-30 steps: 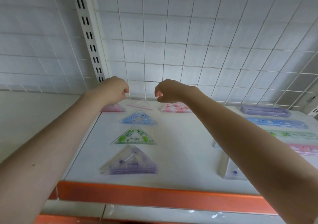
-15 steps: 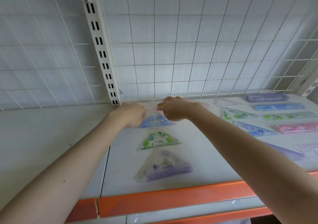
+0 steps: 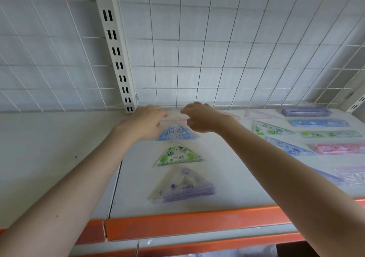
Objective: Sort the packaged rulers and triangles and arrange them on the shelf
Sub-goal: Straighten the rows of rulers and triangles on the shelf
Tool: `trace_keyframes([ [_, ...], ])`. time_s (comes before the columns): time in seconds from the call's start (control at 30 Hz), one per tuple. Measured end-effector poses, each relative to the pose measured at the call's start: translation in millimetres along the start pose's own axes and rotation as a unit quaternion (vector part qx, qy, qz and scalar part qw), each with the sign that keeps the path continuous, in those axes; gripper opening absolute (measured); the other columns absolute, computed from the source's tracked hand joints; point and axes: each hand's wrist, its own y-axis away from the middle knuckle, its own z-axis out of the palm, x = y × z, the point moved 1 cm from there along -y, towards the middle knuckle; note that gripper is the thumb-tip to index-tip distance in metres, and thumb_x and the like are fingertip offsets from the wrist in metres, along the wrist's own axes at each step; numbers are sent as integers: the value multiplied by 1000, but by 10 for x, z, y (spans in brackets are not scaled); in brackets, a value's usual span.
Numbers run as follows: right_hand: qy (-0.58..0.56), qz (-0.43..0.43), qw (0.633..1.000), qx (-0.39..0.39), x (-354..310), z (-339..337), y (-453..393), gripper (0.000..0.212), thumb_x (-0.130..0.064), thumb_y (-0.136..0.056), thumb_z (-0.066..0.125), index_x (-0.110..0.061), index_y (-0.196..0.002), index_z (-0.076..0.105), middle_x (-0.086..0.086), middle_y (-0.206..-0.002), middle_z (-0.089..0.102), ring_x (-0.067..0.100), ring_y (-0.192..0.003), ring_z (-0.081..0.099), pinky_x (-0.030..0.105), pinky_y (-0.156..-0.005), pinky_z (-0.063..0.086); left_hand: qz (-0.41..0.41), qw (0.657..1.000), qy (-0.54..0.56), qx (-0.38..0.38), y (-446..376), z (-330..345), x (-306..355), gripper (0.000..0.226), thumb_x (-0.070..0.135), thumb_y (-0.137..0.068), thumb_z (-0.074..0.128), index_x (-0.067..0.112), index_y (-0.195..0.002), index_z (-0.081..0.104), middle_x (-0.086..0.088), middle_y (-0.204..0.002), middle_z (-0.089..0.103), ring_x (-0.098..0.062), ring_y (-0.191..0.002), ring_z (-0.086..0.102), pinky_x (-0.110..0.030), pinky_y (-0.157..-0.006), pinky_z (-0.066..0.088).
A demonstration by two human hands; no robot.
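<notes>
A column of packaged triangles lies on the white shelf (image 3: 246,179): purple (image 3: 183,189) nearest, green (image 3: 177,156), blue (image 3: 177,133), and a pink triangle (image 3: 173,118) at the back by the grid. My left hand (image 3: 145,122) rests over the pink packet's left end and my right hand (image 3: 201,118) over its right end, fingers loosely bent, touching it. To the right lie slimmer triangles, pink (image 3: 260,114), green (image 3: 272,130) and blue (image 3: 288,146). Boxed rulers sit at far right: purple (image 3: 306,111), blue (image 3: 318,122), green (image 3: 329,134), pink (image 3: 339,149).
A white wire grid (image 3: 197,59) closes the back of the shelf, with a slotted upright (image 3: 116,49) at the left. An orange rail (image 3: 197,223) runs along the front edge. A pale lilac packet (image 3: 351,177) lies at the right edge.
The pink triangle went from being held above the shelf to lying flat at the back. My hands lowered onto it, then spread apart toward its two ends. The view shifted left.
</notes>
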Motion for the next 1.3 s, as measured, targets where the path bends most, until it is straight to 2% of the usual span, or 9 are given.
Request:
trace_keyframes([
  [0.17, -55, 35, 998, -7, 28, -171, 199, 32, -19, -87, 53, -6, -115, 60, 7, -117, 61, 26, -111, 55, 33, -89, 46, -58, 996, 56, -42, 152, -112, -31, 25, 16, -89, 55, 9, -112, 59, -4, -116, 57, -20, -104, 55, -30, -89, 45],
  [0.33, -24, 70, 992, -100, 2, -51, 292, 44, -30, -81, 62, -2, -114, 58, 12, -116, 59, 29, -108, 56, 41, -92, 49, -102, 987, 61, -111, 213, 13, -52, 55, 25, -79, 68, 17, -130, 50, 8, -101, 51, -16, -100, 54, -34, -95, 46],
  [0.6, -48, 76, 992, -87, -74, -23, 249, 27, -23, -83, 61, 0, -98, 62, 10, -101, 64, 23, -81, 58, 26, -61, 43, -102, 988, 75, -92, 178, -14, 176, 48, 9, -89, 49, 18, -136, 44, 4, -121, 58, -13, -106, 56, -24, -83, 44],
  [0.7, -48, 76, 993, -83, -61, -22, 260, 28, -21, -84, 60, 0, -102, 62, 11, -107, 63, 25, -88, 60, 29, -66, 45, -97, 988, 76, -92, 172, -23, 195, 52, 7, -89, 50, 15, -139, 40, 2, -121, 58, -14, -106, 56, -20, -70, 39],
  [0.83, -66, 79, 991, -88, -56, -13, 252, 23, -18, -83, 61, 1, -95, 63, 11, -100, 64, 25, -89, 62, 29, -66, 47, -98, 988, 74, -91, 187, -17, 153, 45, 6, -88, 51, 11, -132, 49, 0, -118, 61, -15, -103, 59, -23, -75, 42],
  [0.97, -67, 79, 991, -80, -128, -43, 257, 38, -11, -82, 61, -11, -56, 34, 1, -63, 36, 14, -51, 32, 22, -46, 24, -88, 990, 68, -86, 161, -11, 218, 48, 5, -89, 49, 15, -135, 46, 1, -119, 59, -15, -104, 58, -23, -70, 40],
  [1.13, -76, 84, 990, -80, -104, -44, 249, 34, -13, -82, 64, -10, -58, 39, 1, -64, 39, 14, -53, 36, 22, -47, 29, -87, 991, 57, -85, 166, 15, 195, 48, 5, -88, 49, 14, -136, 46, -1, -117, 59, -17, -102, 59, -31, -81, 50],
  [1.2, -82, 82, 990, -79, -119, -47, 232, 15, -14, -81, 66, -4, -77, 55, 5, -78, 52, 18, -66, 48, 25, -56, 39, -85, 992, 52, -84, 153, 16, 208, 49, 2, -88, 47, 13, -136, 45, -3, -117, 59, -19, -102, 59, -32, -80, 51],
  [1.3, -81, 78, 991, -74, -103, -46, 217, 18, -14, -80, 66, 0, -90, 60, 9, -92, 60, 22, -78, 54, 26, -62, 42, -82, 991, 60, -87, 121, 8, 212, 48, 2, -89, 47, 12, -137, 44, -3, -119, 59, -18, -103, 58, -26, -73, 48],
])
